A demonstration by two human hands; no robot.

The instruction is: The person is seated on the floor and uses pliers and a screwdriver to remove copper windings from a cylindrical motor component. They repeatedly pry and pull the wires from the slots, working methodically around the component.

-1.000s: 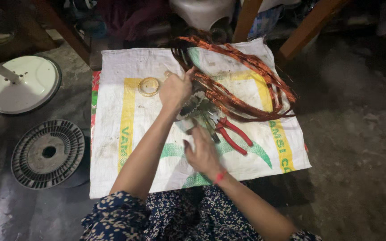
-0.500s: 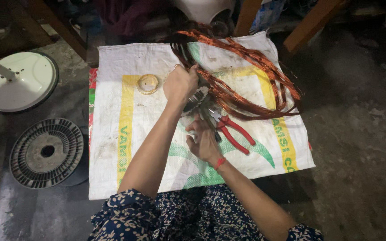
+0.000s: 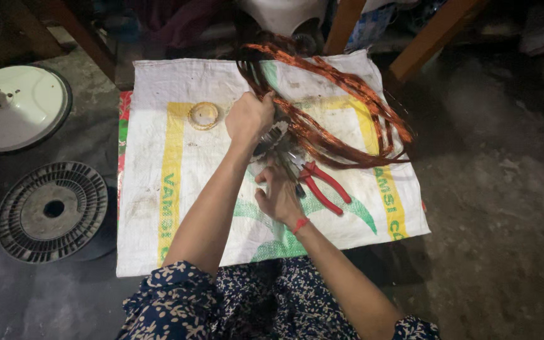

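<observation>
The person sits on the floor with a white woven sack (image 3: 177, 208) spread flat in front of them, and everything is easiest placed from that sack. Near its middle the left hand (image 3: 249, 118) is closed in a fist around a bundle of copper wire (image 3: 341, 119), its grip clamped on the strands where they gather into a small grey metal part (image 3: 272, 140). That part sits just below the fist, towards the person. The right hand (image 3: 279, 196) is nearer the person again, fingers curled up at the underside of the same metal part; I cannot tell whether it is pinching it or only steadying it.

From the left fist the wire runs away towards the sack's far edge and sweeps round in long loops over its right half, so its long axis lies from the middle of the sack out to the far right corner. The left hand is the one on the wire; the right hand is nearer the metal part.

The wire is bright orange-brown, many thin strands lying loosely together, kinked in places. Red-handled pliers (image 3: 319, 186) lie on the sack just right of the right hand, untouched. A small yellowish ring (image 3: 203, 115) lies left of the left fist. Off the sack's left edge, on the floor, sit a dark ribbed disc (image 3: 51, 211) and a white round plate (image 3: 17, 107)
</observation>
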